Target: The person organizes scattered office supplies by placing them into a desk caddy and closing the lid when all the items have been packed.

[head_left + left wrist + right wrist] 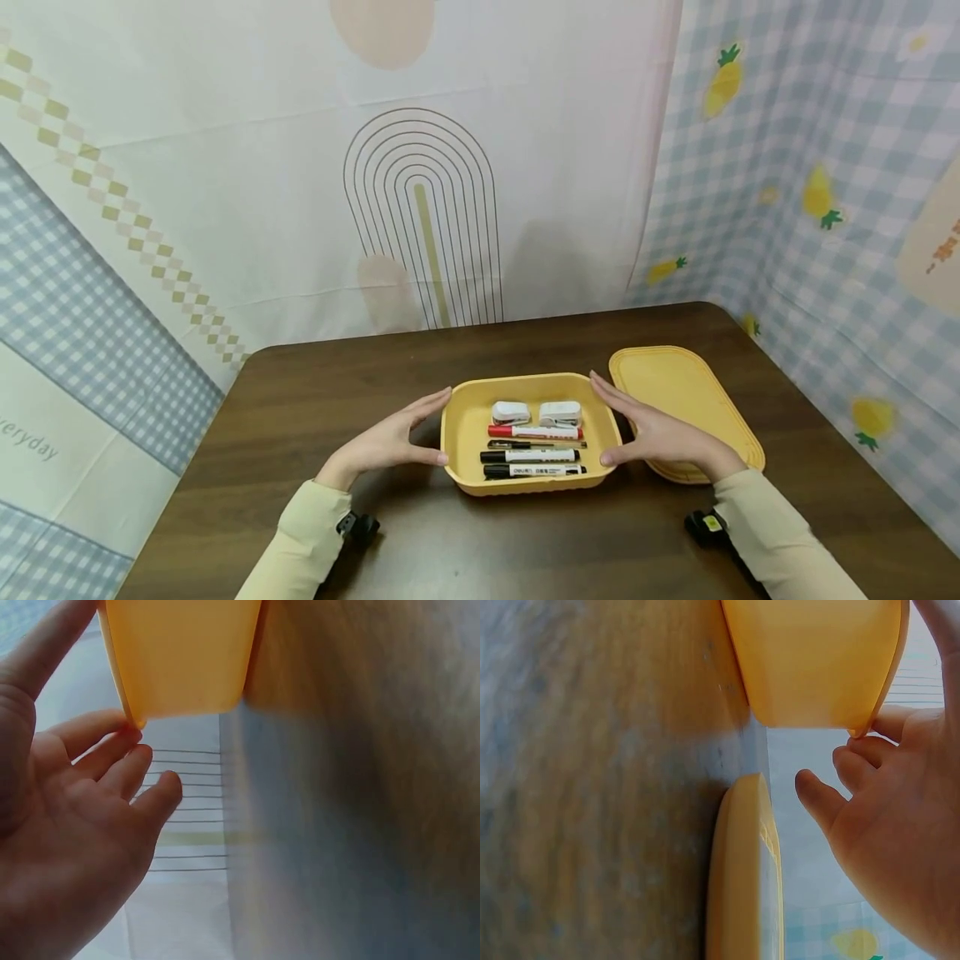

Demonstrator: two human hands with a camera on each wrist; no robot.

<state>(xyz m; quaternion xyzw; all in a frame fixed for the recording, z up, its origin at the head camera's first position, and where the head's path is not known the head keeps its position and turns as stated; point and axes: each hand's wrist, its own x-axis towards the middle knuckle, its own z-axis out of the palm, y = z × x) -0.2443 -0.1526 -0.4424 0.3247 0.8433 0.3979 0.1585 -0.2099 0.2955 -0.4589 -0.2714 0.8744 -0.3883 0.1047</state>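
A yellow rectangular box [467, 421] stands on the table between my two hands. My left hand [384, 442] spans its left end, with thumb and forefinger apart and their tips at the rim. At the right end my right hand [663, 433] does the same, mirrored. Both wrist views show loosely extended fingers touching the box's rim. Inside lie two small white rounded devices [511, 412], a red-capped marker [536, 432], a thin dark pen [536, 445] and two black-capped markers [529, 456] in rows.
A yellow lid [686, 400] lies flat on the dark wooden table [360, 367], right of the box and partly behind my right hand. Patterned cloth [585, 167] hangs behind the table and along both sides.
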